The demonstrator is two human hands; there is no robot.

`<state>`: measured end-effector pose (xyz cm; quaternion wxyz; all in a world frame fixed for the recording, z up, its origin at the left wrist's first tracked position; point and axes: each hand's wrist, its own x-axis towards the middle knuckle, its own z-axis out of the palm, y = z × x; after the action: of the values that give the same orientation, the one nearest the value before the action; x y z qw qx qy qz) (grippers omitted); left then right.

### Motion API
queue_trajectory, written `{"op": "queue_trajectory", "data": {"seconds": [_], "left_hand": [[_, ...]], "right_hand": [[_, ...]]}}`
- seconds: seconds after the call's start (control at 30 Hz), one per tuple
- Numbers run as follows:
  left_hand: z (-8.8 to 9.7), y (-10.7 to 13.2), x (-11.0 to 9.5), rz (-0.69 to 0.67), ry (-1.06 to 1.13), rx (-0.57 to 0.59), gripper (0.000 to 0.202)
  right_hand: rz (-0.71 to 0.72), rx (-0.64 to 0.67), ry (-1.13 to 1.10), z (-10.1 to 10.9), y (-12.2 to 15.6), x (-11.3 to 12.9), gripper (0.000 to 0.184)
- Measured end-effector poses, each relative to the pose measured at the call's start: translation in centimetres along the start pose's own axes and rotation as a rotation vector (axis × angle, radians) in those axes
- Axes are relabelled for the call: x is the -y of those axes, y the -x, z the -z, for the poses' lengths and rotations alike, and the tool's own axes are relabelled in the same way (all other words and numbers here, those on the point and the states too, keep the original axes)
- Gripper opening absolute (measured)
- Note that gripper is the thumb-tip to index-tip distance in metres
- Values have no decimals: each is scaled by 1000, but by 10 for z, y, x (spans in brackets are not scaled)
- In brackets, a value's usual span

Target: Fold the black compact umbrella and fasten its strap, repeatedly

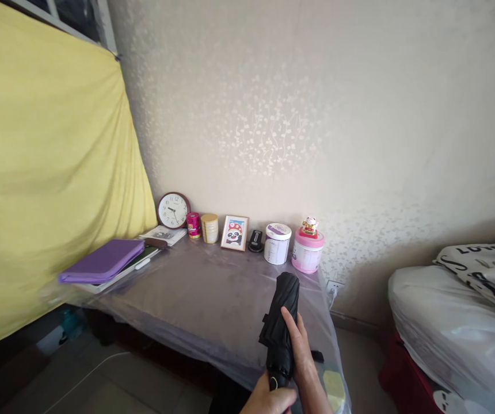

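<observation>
Gripping the folded black fabric umbrella above the plastic-covered table's near edge, the right hand wraps its canopy; the left hand closes round the handle. It looks light, soft and slippery; the rigid handle seems the surest hold.

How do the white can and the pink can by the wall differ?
The white can has a pale purple lid with nothing on it; the pink can carries a small figurine on top. The white can stands left of the pink can. Both stand upright, lids on.
</observation>
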<state>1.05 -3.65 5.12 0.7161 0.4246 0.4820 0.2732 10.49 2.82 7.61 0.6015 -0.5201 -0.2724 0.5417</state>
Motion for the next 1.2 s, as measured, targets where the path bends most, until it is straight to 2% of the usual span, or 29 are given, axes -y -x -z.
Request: {"op": "queue_trajectory", "data": {"seconds": [0.07,0.23,0.4,0.5,0.6,0.7,0.77,0.83,0.93,1.07,1.13,1.2], "left_hand": [[-1,-1,-2,-4,-47,-65,29],[4,-6,6,-203,-145,-235,48],[14,-15,20,-151,-249,-310,62],[16,-16,18,-169,-280,-327,65],[13,-8,8,-233,-215,-196,56],[9,5,-4,-181,36,92,44],[6,11,-9,-189,100,131,39],[3,11,-8,-171,56,76,39],[3,1,2,-139,-78,-61,55],[12,-12,22,-223,-278,-297,65],[17,-14,27,-208,-328,-337,68],[20,-12,24,-196,-310,-310,73]], "right_hand": [[27,5,30,0,-3,-4,62],[140,-22,140,2,-9,-14,68],[190,-76,151,2,-10,-19,74],[177,-60,130,2,-9,-20,71],[96,2,67,3,-8,-17,64],[2,80,-18,3,-5,-13,59],[-31,106,-32,1,-3,-9,59],[-30,110,3,-1,-1,-6,59],[31,63,95,-3,1,-5,60],[100,14,167,-4,0,-12,62],[100,-4,156,-3,-2,-16,63],[74,-10,117,-2,-3,-19,63]]}}
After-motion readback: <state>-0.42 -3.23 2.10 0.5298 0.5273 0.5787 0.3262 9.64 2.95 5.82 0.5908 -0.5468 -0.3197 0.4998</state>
